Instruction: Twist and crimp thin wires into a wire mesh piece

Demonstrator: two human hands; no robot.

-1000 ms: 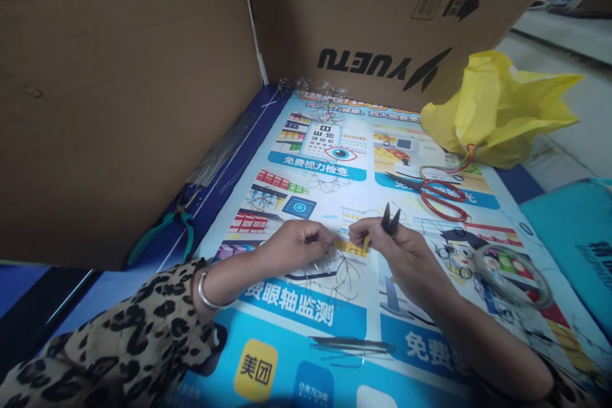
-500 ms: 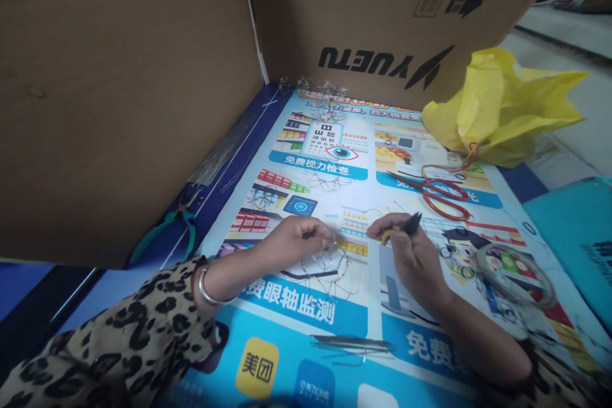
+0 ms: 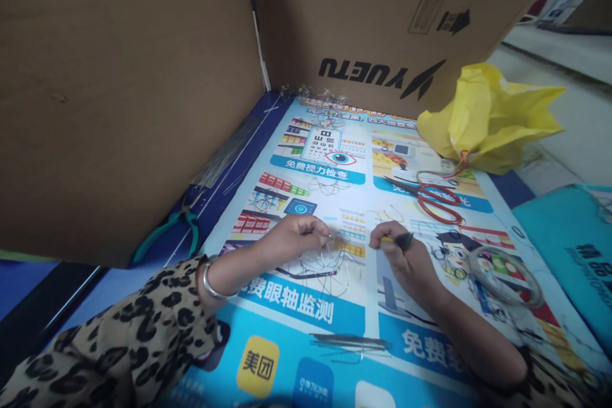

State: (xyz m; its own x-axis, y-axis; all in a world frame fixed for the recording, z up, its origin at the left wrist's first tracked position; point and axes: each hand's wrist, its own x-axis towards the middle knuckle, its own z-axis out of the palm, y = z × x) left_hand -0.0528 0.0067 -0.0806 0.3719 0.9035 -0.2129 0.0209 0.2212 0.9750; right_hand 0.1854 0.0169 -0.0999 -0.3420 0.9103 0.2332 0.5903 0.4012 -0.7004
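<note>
Near the middle of the printed sheet, my left hand (image 3: 302,237) pinches a thin wire piece (image 3: 335,264) whose loops and loose ends hang below and right of the fingers. My right hand (image 3: 399,255) is closed around a small tool with yellow and black parts (image 3: 402,241), at the right of the wire piece and apart from it. Most of this tool is hidden in the fingers. A bundle of dark straight wires (image 3: 351,341) lies below both hands.
Red-handled scissors (image 3: 437,201) and a wire coil (image 3: 505,275) lie at the right, a yellow bag (image 3: 482,121) behind them. Teal pliers (image 3: 167,236) and straight wires (image 3: 224,156) are at the left. Cardboard (image 3: 119,89) walls the left and back. A teal pouch (image 3: 564,248) lies far right.
My right hand has turned, so the tool's dark end now points right and lower. My left hand keeps its pinch on the wire piece. The camera view has shifted slightly.
</note>
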